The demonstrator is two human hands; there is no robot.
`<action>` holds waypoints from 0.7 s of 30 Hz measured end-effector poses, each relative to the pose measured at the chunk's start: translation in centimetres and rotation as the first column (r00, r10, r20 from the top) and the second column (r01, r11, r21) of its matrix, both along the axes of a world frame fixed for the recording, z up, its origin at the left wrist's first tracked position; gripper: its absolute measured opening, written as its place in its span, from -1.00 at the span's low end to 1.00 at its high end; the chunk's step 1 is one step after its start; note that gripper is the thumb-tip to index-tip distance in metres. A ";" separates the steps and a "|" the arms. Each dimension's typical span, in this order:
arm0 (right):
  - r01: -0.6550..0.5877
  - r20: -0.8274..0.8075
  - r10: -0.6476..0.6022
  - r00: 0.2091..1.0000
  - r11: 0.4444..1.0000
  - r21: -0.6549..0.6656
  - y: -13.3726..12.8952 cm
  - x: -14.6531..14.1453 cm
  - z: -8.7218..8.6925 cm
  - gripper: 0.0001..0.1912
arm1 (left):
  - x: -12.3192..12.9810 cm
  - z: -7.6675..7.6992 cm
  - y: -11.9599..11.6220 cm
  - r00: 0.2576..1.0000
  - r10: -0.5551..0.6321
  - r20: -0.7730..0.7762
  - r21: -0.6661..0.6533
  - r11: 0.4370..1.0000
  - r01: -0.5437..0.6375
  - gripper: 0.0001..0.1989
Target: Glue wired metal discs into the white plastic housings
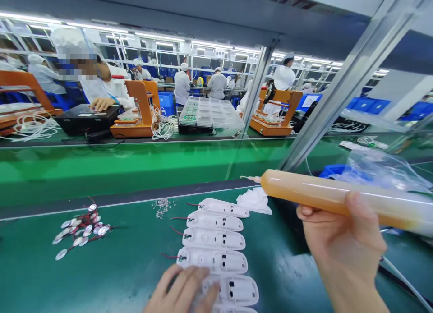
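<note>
My right hand (pixel 348 232) is wrapped round a large syringe (pixel 314 193) of amber paste, its thin nozzle pointing left above the green bench. At the bottom centre, my left hand (pixel 186 290) rests over the nearer of several white plastic housings (pixel 216 261), fingers apart and slightly blurred. The housings lie side by side in a column, most with a thin red wire at the left end. Left of them is a pile of small round discs with red wires (pixel 84 227). Small metallic parts (pixel 163 208) lie scattered behind, and a crumpled white cloth (pixel 253 200) sits beyond the farthest housing.
A metal post (pixel 348 78) slants across the right side. Behind a green strip (pixel 135 162) stand orange fixtures (pixel 135 110) and a clear compartment tray (pixel 209 114). A person in white (pixel 101 83) works across the line. Plastic bags (pixel 382 168) lie at right.
</note>
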State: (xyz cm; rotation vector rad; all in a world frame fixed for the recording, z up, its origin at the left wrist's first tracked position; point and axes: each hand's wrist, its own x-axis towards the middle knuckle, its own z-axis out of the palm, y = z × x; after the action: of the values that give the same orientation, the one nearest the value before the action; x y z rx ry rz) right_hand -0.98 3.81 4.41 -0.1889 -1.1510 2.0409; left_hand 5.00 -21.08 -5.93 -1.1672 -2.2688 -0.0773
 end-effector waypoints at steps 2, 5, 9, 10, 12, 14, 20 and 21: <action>0.004 0.033 -0.005 0.999 1.000 0.010 -0.2 -0.5 -0.9 -0.56 | -2.5 0.6 0.5 0.971 0.089 0.220 0.144 0.982 -0.123 -0.67; 0.012 0.076 -0.016 0.997 0.998 0.062 -0.5 -1.0 -2.3 -0.57 | -7.3 1.4 1.7 0.780 0.165 0.604 0.195 0.918 -0.346 -0.78; 0.023 0.103 -0.036 0.994 0.992 0.125 -0.8 -1.3 -3.5 -0.59 | -11.8 1.4 3.2 0.686 0.190 0.702 0.174 0.889 -0.424 -0.72; 0.030 0.114 -0.046 0.992 0.990 0.137 -0.9 -1.3 -3.6 -0.59 | -12.2 1.2 3.3 0.672 0.189 0.716 0.167 0.888 -0.428 -0.72; 0.032 0.136 -0.056 0.989 0.985 0.169 -1.1 -1.5 -3.9 -0.60 | -12.4 0.9 3.3 0.648 0.183 0.739 0.160 0.887 -0.433 -0.76; 0.028 0.137 -0.058 0.989 0.977 0.212 -1.3 -1.6 -4.4 -0.60 | -12.2 0.7 3.0 0.631 0.179 0.755 0.162 0.882 -0.443 -0.72; 0.030 0.273 -0.132 0.953 0.938 0.346 -1.1 -1.3 -7.2 -0.56 | -12.0 0.1 2.3 0.595 0.157 0.789 0.188 0.859 -0.476 -0.72; 0.025 0.303 -0.150 0.941 0.925 0.379 -1.2 -1.2 -7.6 -0.54 | -12.0 0.0 2.3 0.589 0.149 0.794 0.197 0.853 -0.483 -0.71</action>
State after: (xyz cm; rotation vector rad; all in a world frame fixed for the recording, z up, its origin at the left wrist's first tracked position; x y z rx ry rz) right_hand -2.13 2.64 -3.18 -0.3944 -1.6809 1.7114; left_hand -7.00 -18.75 -5.90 -0.4895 -2.9462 -1.0254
